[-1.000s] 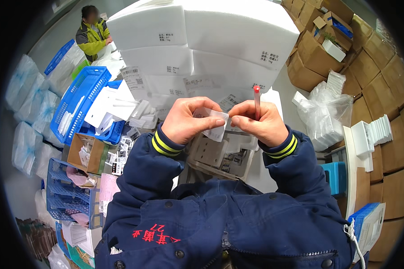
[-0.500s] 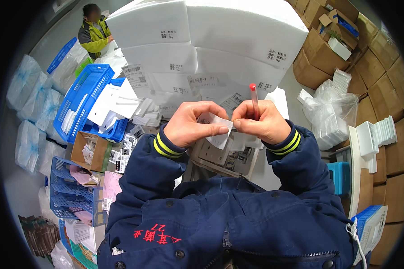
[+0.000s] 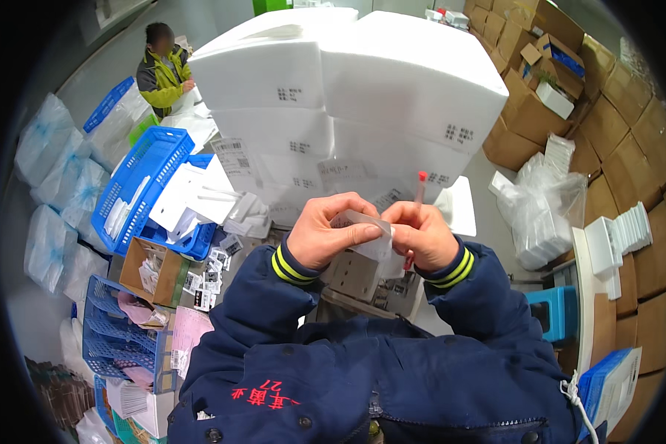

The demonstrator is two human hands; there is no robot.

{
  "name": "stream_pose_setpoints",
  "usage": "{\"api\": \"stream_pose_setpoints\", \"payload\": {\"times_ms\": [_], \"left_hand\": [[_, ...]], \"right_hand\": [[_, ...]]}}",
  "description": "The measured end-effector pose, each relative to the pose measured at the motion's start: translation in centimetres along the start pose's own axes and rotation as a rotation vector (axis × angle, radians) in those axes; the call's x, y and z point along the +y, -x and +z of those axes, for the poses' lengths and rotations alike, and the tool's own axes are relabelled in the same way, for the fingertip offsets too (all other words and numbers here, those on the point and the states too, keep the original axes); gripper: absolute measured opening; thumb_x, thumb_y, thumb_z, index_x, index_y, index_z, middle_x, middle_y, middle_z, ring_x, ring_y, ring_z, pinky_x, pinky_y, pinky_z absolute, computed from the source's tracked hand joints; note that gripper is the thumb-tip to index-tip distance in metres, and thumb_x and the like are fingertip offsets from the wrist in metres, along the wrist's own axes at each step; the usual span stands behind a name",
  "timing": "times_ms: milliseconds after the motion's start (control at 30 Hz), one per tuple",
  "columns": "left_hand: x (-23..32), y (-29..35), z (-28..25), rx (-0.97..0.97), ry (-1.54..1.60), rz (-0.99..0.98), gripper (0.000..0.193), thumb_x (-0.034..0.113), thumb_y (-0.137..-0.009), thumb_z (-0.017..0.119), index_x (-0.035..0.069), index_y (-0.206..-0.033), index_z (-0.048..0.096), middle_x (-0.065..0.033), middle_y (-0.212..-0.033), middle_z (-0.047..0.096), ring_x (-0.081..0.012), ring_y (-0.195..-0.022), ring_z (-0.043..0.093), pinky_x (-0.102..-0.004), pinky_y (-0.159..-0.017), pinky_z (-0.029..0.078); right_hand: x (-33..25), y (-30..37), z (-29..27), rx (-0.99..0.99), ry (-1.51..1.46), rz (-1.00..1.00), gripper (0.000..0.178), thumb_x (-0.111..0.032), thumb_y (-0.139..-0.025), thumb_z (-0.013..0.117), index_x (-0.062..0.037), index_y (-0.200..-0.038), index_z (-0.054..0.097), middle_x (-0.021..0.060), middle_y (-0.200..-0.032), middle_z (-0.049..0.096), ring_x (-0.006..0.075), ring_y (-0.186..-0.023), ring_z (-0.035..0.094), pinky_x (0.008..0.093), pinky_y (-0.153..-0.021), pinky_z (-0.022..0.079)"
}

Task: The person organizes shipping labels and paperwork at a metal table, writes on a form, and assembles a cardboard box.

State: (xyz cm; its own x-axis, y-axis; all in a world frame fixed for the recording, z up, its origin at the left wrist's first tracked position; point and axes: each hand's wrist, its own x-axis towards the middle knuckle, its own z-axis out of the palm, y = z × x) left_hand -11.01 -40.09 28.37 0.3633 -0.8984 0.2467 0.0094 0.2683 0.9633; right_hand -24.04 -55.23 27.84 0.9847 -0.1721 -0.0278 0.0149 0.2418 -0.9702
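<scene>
A small white label [image 3: 382, 244] is pinched between thumb and fingers of my left hand [image 3: 320, 235], its upper edge bent over. My right hand [image 3: 431, 238] is closed too, with thumb and forefinger at the label's right edge. A red-capped pen [image 3: 420, 191] is held in the same hand, passing through its fingers and poking out below. Beneath the hands sits a tray [image 3: 348, 275] with white pieces and small printed labels in it, partly hidden. Right behind the hands stand stacked white foam boxes [image 3: 270, 122] with printed sides.
To the left are a blue basket [image 3: 172, 140] of white sheets, a cardboard box [image 3: 172, 277] and scattered small labels [image 3: 213, 275]. Cartons [image 3: 629, 159] and bagged white trays [image 3: 544, 214] line the right. At the far left, a person [image 3: 164, 74] in a yellow-green jacket works.
My view has tilted, so the foam boxes appear lower. The label has turned and folded between my fingers. The pen now leans, its lower end showing beneath my right hand.
</scene>
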Motion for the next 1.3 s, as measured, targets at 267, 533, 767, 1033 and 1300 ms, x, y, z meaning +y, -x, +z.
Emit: {"api": "stream_pose_setpoints", "payload": {"times_ms": [267, 533, 767, 1033, 1300], "left_hand": [[1.9, -5.5, -4.8, 0.386, -0.273, 0.302, 0.017, 0.010, -0.079, 0.066, -0.001, -0.090, 0.060, -0.0003, -0.078, 0.060, -0.0063, -0.070, 0.054, -0.0197, -0.063, 0.044], [1.9, -11.0, -6.4, 0.512, -0.567, 0.383, 0.020, 0.013, -0.071, 0.066, -0.002, -0.086, 0.065, -0.0113, -0.074, 0.065, -0.0172, -0.063, 0.060, -0.0275, -0.063, 0.047], [2.2, -11.2, -4.8, 0.798, -0.975, 0.505, 0.026, 0.013, -0.068, 0.073, -0.001, -0.085, 0.061, -0.0115, -0.075, 0.063, -0.0245, -0.065, 0.061, -0.0319, -0.063, 0.048], [2.8, -11.4, -5.0, 0.817, -0.903, 0.519, 0.037, 0.010, -0.065, 0.076, 0.001, -0.095, 0.057, -0.0100, -0.080, 0.062, -0.0210, -0.070, 0.063, -0.0294, -0.063, 0.050], [2.4, -11.7, -5.7, 0.725, -0.773, 0.570, 0.030, 0.006, -0.069, 0.072, -0.001, -0.094, 0.056, -0.0110, -0.080, 0.062, -0.0184, -0.073, 0.063, -0.0278, -0.066, 0.051]], "right_hand": [[-7.6, -0.2, -2.8, 0.763, 0.830, -1.059, 0.024, -0.010, -0.078, 0.067, -0.0003, -0.098, 0.058, 0.0035, -0.084, 0.055, 0.0060, -0.057, 0.043, 0.0198, -0.053, 0.038], [-12.3, -4.3, -7.6, 1.047, 1.039, -0.898, 0.070, -0.056, -0.076, 0.061, -0.0007, -0.118, 0.053, 0.0097, -0.089, 0.056, 0.0109, -0.065, 0.048, 0.0241, -0.059, 0.044], [-12.1, -5.2, -8.6, 1.019, 0.928, -0.858, 0.052, -0.045, -0.082, 0.057, 0.0044, -0.098, 0.061, 0.0053, -0.066, 0.054, 0.0125, -0.063, 0.047, 0.0253, -0.061, 0.041], [-11.7, -5.3, -8.7, 0.985, 0.810, -0.854, 0.047, -0.037, -0.081, 0.060, 0.0059, -0.101, 0.060, 0.0010, -0.070, 0.055, 0.0080, -0.066, 0.046, 0.0214, -0.062, 0.039], [-11.5, -4.9, -8.3, 0.977, 0.762, -0.929, 0.044, -0.033, -0.081, 0.061, 0.0061, -0.102, 0.061, 0.0024, -0.077, 0.060, 0.0072, -0.070, 0.050, 0.0193, -0.065, 0.040]]}}
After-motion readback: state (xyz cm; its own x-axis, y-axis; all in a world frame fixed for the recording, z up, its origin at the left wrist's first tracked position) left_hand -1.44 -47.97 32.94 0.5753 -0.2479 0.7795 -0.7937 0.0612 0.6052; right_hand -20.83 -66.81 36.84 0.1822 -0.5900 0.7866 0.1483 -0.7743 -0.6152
